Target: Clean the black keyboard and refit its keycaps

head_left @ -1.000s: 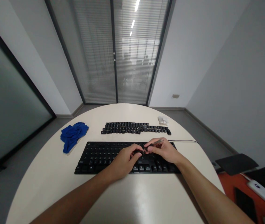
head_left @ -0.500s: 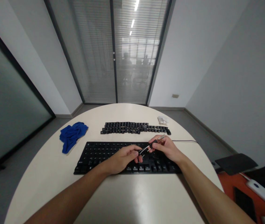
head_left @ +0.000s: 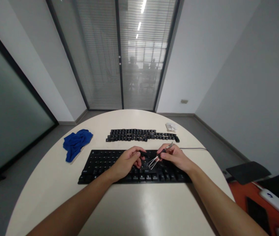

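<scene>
A black keyboard [head_left: 97,162] lies across the table in front of me, with part of its key field stripped of caps. Above its middle, my left hand [head_left: 129,160] pinches a black keycap [head_left: 143,153] between thumb and fingers. My right hand [head_left: 175,157] grips the dark handle of a wire keycap puller [head_left: 153,163]. Its thin wire loops point down and left over the keyboard, apart from the keycap, with nothing visible in them. A light-coloured end of the tool sticks out above my right fingers.
Loose black keycaps [head_left: 131,134] stand in rows behind the keyboard. A blue cloth [head_left: 77,144] lies at the left, a small clear bag [head_left: 171,127] at the back right. The keyboard's cable [head_left: 195,148] runs off the right edge of the round table [head_left: 129,209].
My left hand has drawn up and left, away from the puller's wires, with the keycap now in its fingers. My right hand has stayed nearly in place with the puller.
</scene>
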`<state>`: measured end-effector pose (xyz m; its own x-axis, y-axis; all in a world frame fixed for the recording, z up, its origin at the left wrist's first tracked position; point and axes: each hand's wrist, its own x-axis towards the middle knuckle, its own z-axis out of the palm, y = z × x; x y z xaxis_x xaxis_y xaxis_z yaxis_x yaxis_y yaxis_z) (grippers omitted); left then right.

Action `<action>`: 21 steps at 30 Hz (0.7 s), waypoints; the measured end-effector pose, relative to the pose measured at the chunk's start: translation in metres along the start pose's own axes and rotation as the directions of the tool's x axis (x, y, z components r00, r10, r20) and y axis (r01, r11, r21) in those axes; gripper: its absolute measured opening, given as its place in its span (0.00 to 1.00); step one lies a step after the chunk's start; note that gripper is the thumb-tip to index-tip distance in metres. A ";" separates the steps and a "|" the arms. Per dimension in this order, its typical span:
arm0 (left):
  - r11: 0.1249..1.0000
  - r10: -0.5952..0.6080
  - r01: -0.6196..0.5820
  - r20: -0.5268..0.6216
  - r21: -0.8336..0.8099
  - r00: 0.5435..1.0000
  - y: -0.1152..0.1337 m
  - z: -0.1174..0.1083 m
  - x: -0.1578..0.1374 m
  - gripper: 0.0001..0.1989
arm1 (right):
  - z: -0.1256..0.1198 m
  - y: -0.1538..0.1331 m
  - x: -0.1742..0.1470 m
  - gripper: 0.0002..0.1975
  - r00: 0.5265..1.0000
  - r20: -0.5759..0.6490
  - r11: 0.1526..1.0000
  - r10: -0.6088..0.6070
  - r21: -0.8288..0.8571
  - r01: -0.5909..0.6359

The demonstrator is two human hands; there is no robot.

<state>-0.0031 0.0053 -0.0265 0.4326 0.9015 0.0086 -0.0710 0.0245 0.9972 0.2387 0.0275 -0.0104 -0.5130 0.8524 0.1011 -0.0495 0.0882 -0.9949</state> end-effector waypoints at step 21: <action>0.967 0.021 0.013 -0.132 0.255 0.991 -0.003 0.011 0.000 0.11 | -0.009 0.005 0.001 0.13 0.994 -0.102 0.899 0.039 -0.431 -0.079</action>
<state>0.0075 0.0005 -0.0285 0.3088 0.9509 0.0201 0.1664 -0.0749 0.9832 0.2457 0.0339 -0.0151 -0.4249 0.9031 0.0618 0.3655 0.2336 -0.9010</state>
